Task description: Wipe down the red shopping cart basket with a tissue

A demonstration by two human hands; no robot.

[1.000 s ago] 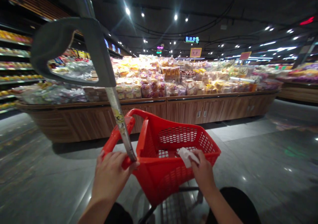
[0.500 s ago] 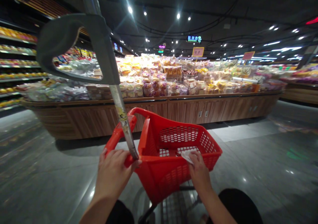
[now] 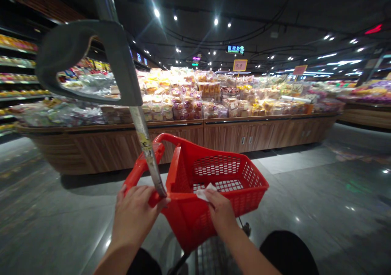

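A red plastic shopping cart (image 3: 189, 222) stands before me, its perforated basket pointing to the right. My left hand (image 3: 134, 210) is wrapped round the near end of the cart's red handle (image 3: 139, 170), thumb close to the foot of a metal pole. In my right hand (image 3: 221, 210) a white wipe (image 3: 203, 193) is pinched and pressed on the near rim of the basket. That worn metal pole (image 3: 146, 145) rises in front of the handle and carries a grey loop-shaped grip (image 3: 128, 63). Inside the basket, the part of the floor that shows is a grid.
Beyond the cart runs a long wooden display counter (image 3: 235, 134) heaped with packaged baked goods (image 3: 183, 96). Stocked shelves (image 3: 18, 75) stand at the far left, another display (image 3: 366, 108) at the right. Grey tiled floor (image 3: 305, 193) surrounds the cart. A price sign (image 3: 240, 65) rises above the goods.
My right hand has slid left along the near basket rim with the wipe, toward the handle end. My left hand keeps its grip. The whole view has shifted slightly.
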